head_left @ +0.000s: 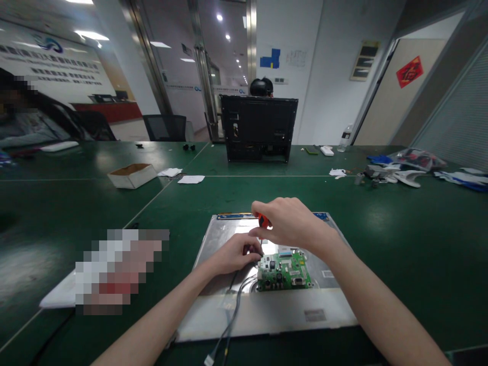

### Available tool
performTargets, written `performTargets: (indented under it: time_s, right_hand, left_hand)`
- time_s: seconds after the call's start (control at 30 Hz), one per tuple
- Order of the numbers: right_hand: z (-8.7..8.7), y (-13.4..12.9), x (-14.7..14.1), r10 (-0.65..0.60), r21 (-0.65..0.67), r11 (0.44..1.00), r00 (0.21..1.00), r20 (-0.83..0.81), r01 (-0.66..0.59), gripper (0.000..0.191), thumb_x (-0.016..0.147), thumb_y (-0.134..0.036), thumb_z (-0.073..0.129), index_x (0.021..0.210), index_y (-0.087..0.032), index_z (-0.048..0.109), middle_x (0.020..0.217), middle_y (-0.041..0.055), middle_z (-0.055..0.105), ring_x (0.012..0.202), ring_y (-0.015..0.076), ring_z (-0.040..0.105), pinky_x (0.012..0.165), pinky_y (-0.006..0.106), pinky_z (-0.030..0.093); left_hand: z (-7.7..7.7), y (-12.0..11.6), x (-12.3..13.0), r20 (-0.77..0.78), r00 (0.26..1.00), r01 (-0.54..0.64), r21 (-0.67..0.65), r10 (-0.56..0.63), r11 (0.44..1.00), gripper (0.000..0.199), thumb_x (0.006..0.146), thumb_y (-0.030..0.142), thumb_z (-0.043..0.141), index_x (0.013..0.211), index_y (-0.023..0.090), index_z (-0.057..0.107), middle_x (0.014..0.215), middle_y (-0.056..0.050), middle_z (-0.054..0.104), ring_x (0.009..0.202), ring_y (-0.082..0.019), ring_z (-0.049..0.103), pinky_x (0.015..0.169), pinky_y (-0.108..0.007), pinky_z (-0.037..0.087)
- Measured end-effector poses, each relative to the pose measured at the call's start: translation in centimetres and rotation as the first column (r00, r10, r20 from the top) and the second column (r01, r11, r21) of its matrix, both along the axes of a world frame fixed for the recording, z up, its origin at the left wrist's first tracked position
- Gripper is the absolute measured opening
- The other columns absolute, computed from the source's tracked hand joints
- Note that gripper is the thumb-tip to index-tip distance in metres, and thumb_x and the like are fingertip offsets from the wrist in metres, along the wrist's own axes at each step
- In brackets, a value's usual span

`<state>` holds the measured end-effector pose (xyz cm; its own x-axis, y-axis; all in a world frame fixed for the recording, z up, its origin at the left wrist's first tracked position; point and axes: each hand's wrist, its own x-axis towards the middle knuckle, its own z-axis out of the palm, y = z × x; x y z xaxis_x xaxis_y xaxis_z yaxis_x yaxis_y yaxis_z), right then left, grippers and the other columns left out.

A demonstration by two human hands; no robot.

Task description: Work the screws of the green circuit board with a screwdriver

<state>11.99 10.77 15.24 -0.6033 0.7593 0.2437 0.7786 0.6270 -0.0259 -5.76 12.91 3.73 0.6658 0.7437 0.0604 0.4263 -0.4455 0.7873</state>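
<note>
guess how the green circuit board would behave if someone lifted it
The green circuit board is probably stiff and light, being a thin, flat plate. It looks fragile: small components stand exposed on its face. Lifting it would likely tug the grey cables, which run to its left edge.

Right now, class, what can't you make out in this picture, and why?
In the head view:
Screwdriver handle: mostly hidden by the right hand.
Print on the label: too small, blurred.
Black cable: cut off by the bottom edge.
White item at left: masked by pixel blocks.
</note>
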Motion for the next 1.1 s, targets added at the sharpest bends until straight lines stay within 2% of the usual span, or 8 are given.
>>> performTargets:
  time_s: [0.07,0.17,0.33,0.57,0.73,0.9,1.0,1.1]
  right_hand:
    - [0.0,0.1,0.0,-0.01,0.008,1.0,1.0,0.005,0.01,0.023,0.085,-0.044,0.055,0.088,-0.021,0.056,0.068,0.0,0.064,0.057,0.0133,0.053,0.047,0.026,0.018]
    - [0.0,0.1,0.0,-0.003,0.007,1.0,1.0,0.006,0.003,0.013,0.084,-0.033,0.055,0.09,-0.021,0.057,0.072,0.0003,0.065,0.059,0.0134,0.054,0.047,0.026,0.019]
    - [0.0,0.0,0.1,0.018,-0.022,1.0,1.0,0.014,-0.017,0.014,0.082,-0.024,0.053,0.095,-0.02,0.057,0.079,0.0017,0.067,0.063,0.0138,0.056,0.048,0.026,0.02]
    - [0.4,-0.8,-0.6,-0.002,-0.031,1.0,0.999,0.033,0.003,0.018,0.087,-0.033,0.053,0.098,-0.02,0.059,0.085,0.0035,0.069,0.067,0.0159,0.06,0.048,0.027,0.022]
    - [0.3,-2.3,-1.7,0.0,0.005,1.0,1.0,0.028,-0.001,0.013,0.086,-0.027,0.053,0.095,-0.019,0.058,0.081,0.0035,0.068,0.062,0.0156,0.059,0.047,0.026,0.025]
    - [0.0,-3.0,-2.2,0.021,0.006,1.0,1.0,0.023,-0.021,0.013,0.086,-0.023,0.05,0.096,-0.019,0.057,0.085,0.0057,0.068,0.067,0.0176,0.061,0.05,0.027,0.031]
    - [0.1,-2.7,-2.1,0.004,-0.007,1.0,0.999,0.037,-0.004,0.012,0.087,-0.024,0.051,0.097,-0.019,0.057,0.084,0.0058,0.068,0.067,0.0173,0.061,0.05,0.026,0.029]
    - [0.2,-2.0,-1.8,-0.018,-0.008,1.0,0.999,0.042,0.018,0.016,0.089,-0.034,0.053,0.096,-0.02,0.057,0.081,0.0054,0.068,0.065,0.0168,0.061,0.049,0.026,0.026]
  left_hand:
    - [0.1,0.0,0.1,0.001,1.0,-0.015,0.002,0.015,1.0,0.006,0.074,0.012,0.062,0.074,0.016,0.067,0.069,0.001,0.06,0.064,-0.012,0.052,0.061,-0.022,0.039]
    - [0.1,0.0,0.1,-0.001,1.0,-0.03,-0.002,0.03,1.0,0.005,0.073,0.012,0.063,0.072,0.016,0.066,0.065,0.003,0.057,0.063,-0.012,0.051,0.061,-0.022,0.039]
    - [-0.1,0.2,0.0,0.0,1.0,-0.03,-0.023,0.03,0.999,0.002,0.073,0.016,0.064,0.071,0.016,0.063,0.062,0.003,0.056,0.062,-0.012,0.051,0.059,-0.022,0.038]
    - [-0.2,0.1,0.1,-0.004,0.999,-0.048,-0.034,0.048,0.998,0.004,0.074,0.02,0.063,0.073,0.016,0.063,0.069,0.001,0.062,0.065,-0.014,0.055,0.06,-0.023,0.043]
    - [-0.3,-0.1,0.2,0.018,0.998,-0.068,0.034,0.068,0.997,0.008,0.072,0.015,0.058,0.077,0.015,0.065,0.077,-0.002,0.068,0.072,-0.017,0.058,0.066,-0.025,0.045]
    - [-0.2,-0.3,0.2,0.043,0.997,-0.071,0.096,0.067,0.993,0.019,0.071,0.008,0.053,0.083,0.016,0.066,0.089,-0.003,0.07,0.085,-0.02,0.059,0.074,-0.027,0.043]
    - [-0.1,-0.3,0.3,0.044,0.997,-0.068,0.068,0.065,0.995,0.01,0.071,0.011,0.055,0.074,0.016,0.064,0.08,-0.002,0.068,0.077,-0.019,0.058,0.069,-0.026,0.043]
    - [0.1,-0.3,0.4,0.002,0.996,-0.086,0.014,0.086,0.996,0.004,0.071,0.016,0.059,0.069,0.016,0.062,0.069,0.0,0.063,0.066,-0.016,0.055,0.06,-0.025,0.042]
